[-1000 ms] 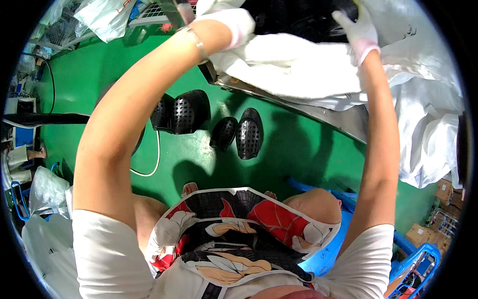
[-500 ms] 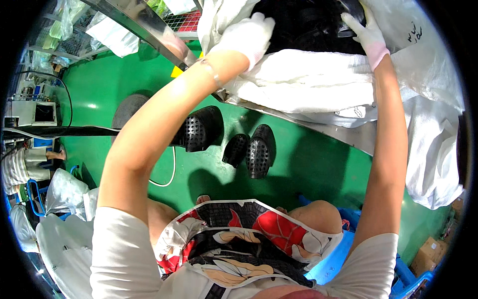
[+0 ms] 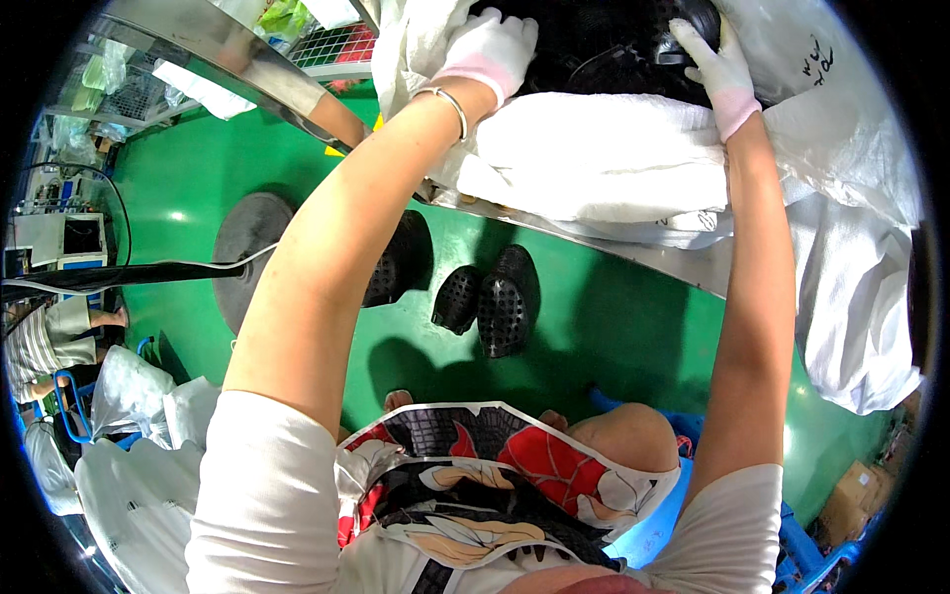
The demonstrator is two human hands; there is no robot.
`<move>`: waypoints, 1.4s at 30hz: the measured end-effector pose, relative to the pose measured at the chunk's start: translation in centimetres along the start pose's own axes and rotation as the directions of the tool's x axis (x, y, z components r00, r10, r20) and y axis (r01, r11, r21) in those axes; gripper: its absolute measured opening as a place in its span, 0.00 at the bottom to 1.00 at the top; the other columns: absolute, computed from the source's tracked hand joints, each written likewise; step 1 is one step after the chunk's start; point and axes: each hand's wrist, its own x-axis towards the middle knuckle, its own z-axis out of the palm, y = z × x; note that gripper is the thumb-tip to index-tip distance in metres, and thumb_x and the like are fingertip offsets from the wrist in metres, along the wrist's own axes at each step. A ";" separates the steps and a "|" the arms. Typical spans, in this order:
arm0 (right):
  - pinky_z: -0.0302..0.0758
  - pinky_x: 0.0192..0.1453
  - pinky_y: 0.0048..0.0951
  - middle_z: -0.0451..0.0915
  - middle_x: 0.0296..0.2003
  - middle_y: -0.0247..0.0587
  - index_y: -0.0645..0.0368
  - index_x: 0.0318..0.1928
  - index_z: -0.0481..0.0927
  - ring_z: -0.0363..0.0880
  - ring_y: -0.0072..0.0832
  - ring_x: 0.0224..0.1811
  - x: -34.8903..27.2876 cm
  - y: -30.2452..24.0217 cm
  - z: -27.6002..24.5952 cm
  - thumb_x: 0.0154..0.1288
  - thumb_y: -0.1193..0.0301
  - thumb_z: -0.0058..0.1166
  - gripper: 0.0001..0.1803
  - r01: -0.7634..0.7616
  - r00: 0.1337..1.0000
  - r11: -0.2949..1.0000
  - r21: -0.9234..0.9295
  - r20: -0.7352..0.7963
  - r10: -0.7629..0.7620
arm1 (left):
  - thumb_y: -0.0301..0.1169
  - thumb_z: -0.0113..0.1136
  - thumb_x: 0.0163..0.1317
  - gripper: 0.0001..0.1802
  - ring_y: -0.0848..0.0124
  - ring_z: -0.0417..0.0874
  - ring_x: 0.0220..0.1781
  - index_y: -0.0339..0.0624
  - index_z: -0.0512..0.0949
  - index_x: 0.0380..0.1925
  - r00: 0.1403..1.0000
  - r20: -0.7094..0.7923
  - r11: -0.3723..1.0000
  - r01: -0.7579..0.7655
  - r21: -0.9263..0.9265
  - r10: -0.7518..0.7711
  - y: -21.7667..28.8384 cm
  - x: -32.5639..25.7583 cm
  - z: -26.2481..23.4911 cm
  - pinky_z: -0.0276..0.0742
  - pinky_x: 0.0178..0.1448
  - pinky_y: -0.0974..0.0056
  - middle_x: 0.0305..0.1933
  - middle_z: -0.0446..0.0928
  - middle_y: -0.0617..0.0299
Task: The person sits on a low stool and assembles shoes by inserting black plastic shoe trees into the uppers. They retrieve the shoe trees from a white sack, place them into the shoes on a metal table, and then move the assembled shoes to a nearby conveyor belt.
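A white sack lies folded open at the top of the view, with a pile of dark black pieces inside it. My left hand, in a white glove with a pink cuff, rests at the left of the pile. Its fingers are spread a little, and nothing shows in them. At the right side, my gloved right hand has thumb and fingers around a shiny black moulded piece with a rounded, dotted top. The far fingertips of that hand are partly hidden.
Black perforated shells lie on the green floor below the metal table edge. A round dark base stands to the left. Clear plastic drapes at right; cardboard boxes sit lower right. Another person is at far left.
My left hand has shifted slightly left and up over the pile. My right hand has moved slightly left, and the shiny black piece by it has turned to show its dotted top.
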 end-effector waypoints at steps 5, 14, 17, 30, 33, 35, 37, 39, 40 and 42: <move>0.71 0.28 0.20 0.78 0.40 0.29 0.52 0.61 0.69 0.74 0.18 0.34 -0.1 -0.2 0.2 0.60 0.63 0.59 0.29 -0.033 0.999 0.999 -0.029 -0.010 0.033 | 0.36 0.51 0.62 0.16 0.62 0.76 0.50 0.45 0.75 0.48 0.999 -0.007 0.998 -0.043 0.044 0.043 0.2 0.3 -1.0 0.73 0.52 0.59 0.43 0.78 0.60; 0.72 0.28 0.19 0.78 0.40 0.29 0.53 0.60 0.70 0.75 0.17 0.34 -0.8 -0.7 1.0 0.61 0.61 0.58 0.27 0.017 1.000 1.000 -0.020 -0.004 -0.017 | 0.39 0.47 0.66 0.19 0.54 0.80 0.49 0.37 0.76 0.47 0.968 0.075 0.961 0.248 -0.122 -0.241 2.1 4.8 2.3 0.78 0.50 0.55 0.46 0.78 0.48; 0.71 0.27 0.19 0.78 0.40 0.29 0.54 0.59 0.70 0.74 0.17 0.33 -0.6 0.2 0.5 0.61 0.61 0.58 0.27 0.018 1.000 0.999 -0.035 -0.008 -0.018 | 0.45 0.44 0.67 0.23 0.53 0.81 0.47 0.37 0.76 0.48 0.904 0.195 0.869 0.422 -0.260 -0.380 2.2 5.0 2.4 0.77 0.51 0.55 0.43 0.80 0.46; 0.72 0.32 0.21 0.78 0.37 0.35 0.58 0.55 0.72 0.75 0.21 0.31 -0.1 2.2 0.6 0.58 0.57 0.61 0.28 0.022 0.999 0.993 -0.119 -0.046 -0.027 | 0.27 0.54 0.56 0.31 0.51 0.77 0.53 0.43 0.62 0.62 0.914 -0.134 0.921 0.366 -0.134 -0.382 -1.2 -4.1 -0.1 0.75 0.56 0.52 0.57 0.70 0.44; 0.72 0.32 0.19 0.78 0.36 0.32 0.59 0.50 0.73 0.75 0.17 0.30 0.3 3.3 -0.2 0.55 0.49 0.63 0.31 0.001 1.000 0.980 -0.197 -0.023 -0.005 | 0.32 0.55 0.57 0.33 0.51 0.74 0.58 0.45 0.61 0.64 0.893 0.323 0.913 0.377 -0.155 -0.314 -1.1 -3.6 -1.7 0.72 0.60 0.53 0.57 0.71 0.46; 0.72 0.33 0.20 0.79 0.35 0.32 0.60 0.51 0.73 0.76 0.19 0.30 0.4 3.9 -0.8 0.55 0.50 0.63 0.31 0.037 0.998 0.978 -0.204 0.050 -0.028 | 0.43 0.59 0.54 0.36 0.51 0.73 0.59 0.44 0.64 0.63 0.937 0.221 0.921 0.320 -0.224 -0.272 -0.3 -4.2 -5.5 0.71 0.61 0.54 0.55 0.73 0.48; 0.72 0.33 0.19 0.78 0.34 0.32 0.60 0.51 0.73 0.75 0.18 0.29 -0.1 3.7 -0.5 0.56 0.50 0.63 0.31 0.058 0.998 0.985 -0.164 0.027 -0.054 | 0.49 0.59 0.54 0.33 0.51 0.73 0.58 0.42 0.71 0.57 0.973 -0.226 0.958 -0.026 -0.287 -0.041 -0.6 -4.1 -5.7 0.70 0.62 0.56 0.54 0.73 0.47; 0.71 0.32 0.19 0.78 0.34 0.32 0.60 0.51 0.73 0.75 0.18 0.29 0.0 4.1 -0.6 0.56 0.50 0.63 0.31 0.077 0.997 0.988 -0.131 0.000 -0.078 | 0.51 0.60 0.54 0.31 0.52 0.74 0.57 0.41 0.77 0.51 0.972 -0.128 0.874 -0.234 -0.427 0.197 -0.1 -2.0 -5.8 0.69 0.62 0.56 0.53 0.74 0.47; 0.73 0.37 0.22 0.79 0.37 0.36 0.61 0.53 0.72 0.77 0.22 0.32 0.5 4.7 -1.0 0.56 0.50 0.62 0.33 0.044 0.999 0.989 -0.141 0.009 -0.043 | 0.51 0.59 0.55 0.30 0.52 0.74 0.56 0.38 0.77 0.49 0.985 0.130 0.745 0.003 -0.667 0.113 1.0 -1.9 -6.9 0.68 0.62 0.56 0.53 0.75 0.48; 0.74 0.42 0.24 0.79 0.39 0.40 0.62 0.55 0.71 0.79 0.26 0.35 0.3 4.5 -0.6 0.57 0.50 0.62 0.34 0.003 1.000 0.988 -0.152 0.018 0.000 | 0.45 0.57 0.59 0.26 0.51 0.73 0.58 0.35 0.76 0.49 0.982 0.143 0.913 -0.059 -0.403 0.127 1.2 0.0 -5.2 0.70 0.62 0.56 0.55 0.74 0.46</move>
